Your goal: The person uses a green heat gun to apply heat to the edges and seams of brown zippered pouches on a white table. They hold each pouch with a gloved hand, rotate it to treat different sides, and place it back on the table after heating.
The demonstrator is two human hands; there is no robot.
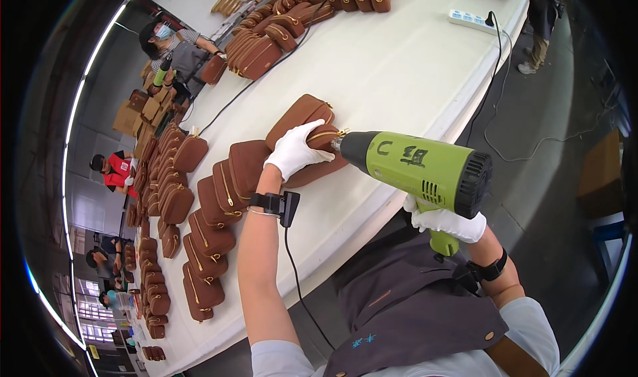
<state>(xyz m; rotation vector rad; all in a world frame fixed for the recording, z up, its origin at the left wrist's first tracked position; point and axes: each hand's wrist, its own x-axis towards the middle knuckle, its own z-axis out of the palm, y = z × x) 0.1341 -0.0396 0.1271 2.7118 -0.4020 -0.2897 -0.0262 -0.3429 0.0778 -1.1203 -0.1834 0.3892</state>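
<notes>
My right hand (452,223), in a white glove, is wrapped round the handle of a green heat gun (415,164). The gun's black and metal nozzle points left at the zipper end of a brown zippered pouch (323,136). My gloved left hand (297,149) grips that pouch near its gold zipper, with the nozzle close to the fingertips. Whether the nozzle touches the pouch I cannot tell. Another brown pouch (300,114) lies just behind the left hand, and part of a brown pouch shows below it.
Rows of brown pouches (206,244) run along the white table (385,51). A white power strip (472,19) sits near its far right edge, its cable hanging to the floor. A black cord (229,108) crosses the table. Several people work along the left side; another person (541,24) stands at the right.
</notes>
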